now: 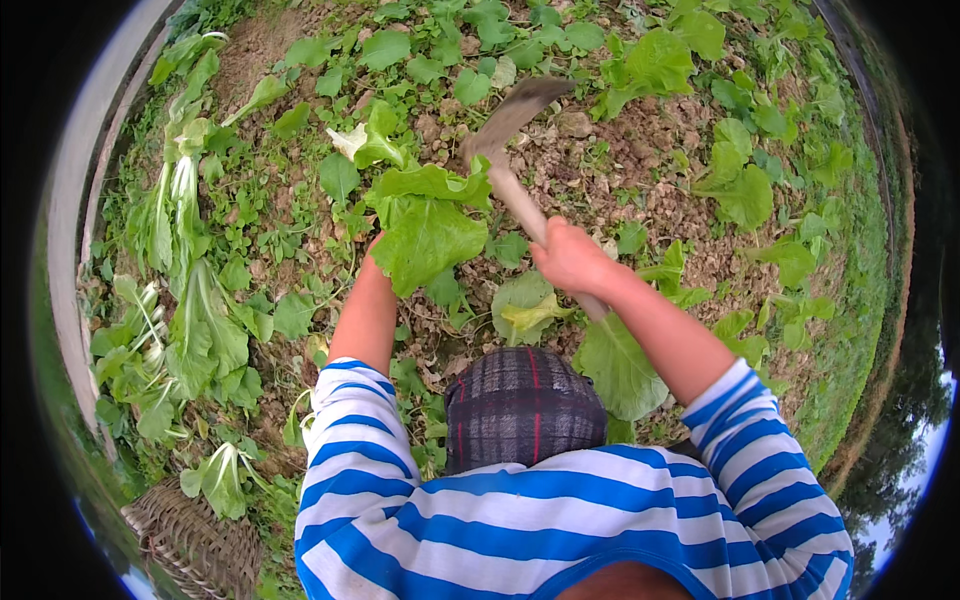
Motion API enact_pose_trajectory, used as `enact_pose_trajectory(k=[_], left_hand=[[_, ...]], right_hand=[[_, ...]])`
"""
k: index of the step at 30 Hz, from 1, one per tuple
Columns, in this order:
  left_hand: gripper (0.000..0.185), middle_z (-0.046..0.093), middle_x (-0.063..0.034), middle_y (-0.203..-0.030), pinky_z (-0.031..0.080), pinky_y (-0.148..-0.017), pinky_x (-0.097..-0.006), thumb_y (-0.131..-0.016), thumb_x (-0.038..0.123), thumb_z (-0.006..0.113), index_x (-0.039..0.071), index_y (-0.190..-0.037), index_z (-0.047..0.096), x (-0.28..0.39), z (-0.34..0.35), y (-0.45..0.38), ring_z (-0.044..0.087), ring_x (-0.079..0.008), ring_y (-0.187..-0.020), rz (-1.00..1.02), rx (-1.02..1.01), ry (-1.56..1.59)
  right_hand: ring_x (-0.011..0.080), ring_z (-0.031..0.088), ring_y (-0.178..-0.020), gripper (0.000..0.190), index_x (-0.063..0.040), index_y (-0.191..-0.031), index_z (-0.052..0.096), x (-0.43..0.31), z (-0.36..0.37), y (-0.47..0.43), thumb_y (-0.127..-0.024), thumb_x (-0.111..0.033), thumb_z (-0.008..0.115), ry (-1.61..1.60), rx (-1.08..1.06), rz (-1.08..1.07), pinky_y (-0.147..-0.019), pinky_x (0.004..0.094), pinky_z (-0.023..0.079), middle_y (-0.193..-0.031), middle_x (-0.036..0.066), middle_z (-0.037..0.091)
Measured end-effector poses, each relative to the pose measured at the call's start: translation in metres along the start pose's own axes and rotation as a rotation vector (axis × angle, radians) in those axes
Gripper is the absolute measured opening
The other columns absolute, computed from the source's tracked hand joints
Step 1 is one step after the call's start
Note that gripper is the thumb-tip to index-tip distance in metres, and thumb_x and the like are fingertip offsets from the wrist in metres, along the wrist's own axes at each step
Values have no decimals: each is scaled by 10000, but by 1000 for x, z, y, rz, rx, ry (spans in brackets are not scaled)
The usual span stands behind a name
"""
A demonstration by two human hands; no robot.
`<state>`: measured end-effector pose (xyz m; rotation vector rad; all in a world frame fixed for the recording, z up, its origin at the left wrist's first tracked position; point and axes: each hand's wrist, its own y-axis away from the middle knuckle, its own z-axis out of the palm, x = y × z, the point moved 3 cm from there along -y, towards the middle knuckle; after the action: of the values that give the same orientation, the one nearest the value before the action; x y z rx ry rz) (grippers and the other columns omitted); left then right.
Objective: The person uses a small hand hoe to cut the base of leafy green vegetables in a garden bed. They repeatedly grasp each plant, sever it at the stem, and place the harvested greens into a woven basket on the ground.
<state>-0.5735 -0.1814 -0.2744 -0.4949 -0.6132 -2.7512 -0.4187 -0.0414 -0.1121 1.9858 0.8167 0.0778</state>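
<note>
My right hand (574, 257) grips the pale wooden handle (517, 199) of a sickle. Its curved, brownish blade (517, 112) extends above the hand, slightly blurred, with the tip pointing right over bare soil. A leafy green plant (431, 232), lettuce-like with broad leaves, is at my left hand (377, 238). Those leaves cover nearly all of that hand, so its fingers and any grip are hidden. The blade lies to the upper right of this plant, apart from its largest leaf. Below my right hand, a large green leaf (622, 367) spreads beside my plaid-covered knee (525, 412).
Cut leafy greens with white stalks (184, 187) lie in a row at left. A woven basket (199, 540) stands at lower left. More leafy plants (739, 195) grow at right among clods of soil (637, 165). A concrete edge (71, 202) borders the left side.
</note>
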Motion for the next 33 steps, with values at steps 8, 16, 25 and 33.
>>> enact_pose_trajectory(k=[8, 16, 25, 33], left_hand=[[367, 629, -78, -1024, 502, -776, -358, -800, 154, 667, 44, -1131, 555, -5, -52, 25, 614, -242, -890, 147, 288, -572], [283, 618, -51, -1021, 456, -701, -235, -846, 29, 583, 9, -1128, 561, -1, 120, 208, 557, -96, -820, 490, 817, -1290], [330, 587, -64, -1103, 418, -915, -377, -761, 197, 620, 84, -1070, 594, -106, 399, 216, 545, -217, -1016, 556, -1097, -2335], [346, 576, -55, -1167, 391, -901, -389, -784, 202, 620, 107, -1114, 581, -110, 432, 234, 529, -239, -1025, 19, -1148, -2266]], right_hand=[[169, 532, -473, 327, 89, -974, 497, 38, -22, 8, -900, -230, 496, -196, -160, -64, -429, 321, 472, -636, 77, 547], [94, 435, -381, 215, -7, -976, 447, 174, -35, 231, -896, -179, 549, -981, 34, -14, -345, 242, 388, -570, 21, 456], [133, 447, -353, 243, 22, -1030, 420, 304, 27, 332, -895, -122, 561, -1465, 112, 6, -311, 275, 392, -556, 62, 460], [115, 487, -417, 214, 27, -1027, 428, 333, 32, 360, -887, -86, 546, -1492, -244, 96, -364, 275, 421, -612, 45, 494]])
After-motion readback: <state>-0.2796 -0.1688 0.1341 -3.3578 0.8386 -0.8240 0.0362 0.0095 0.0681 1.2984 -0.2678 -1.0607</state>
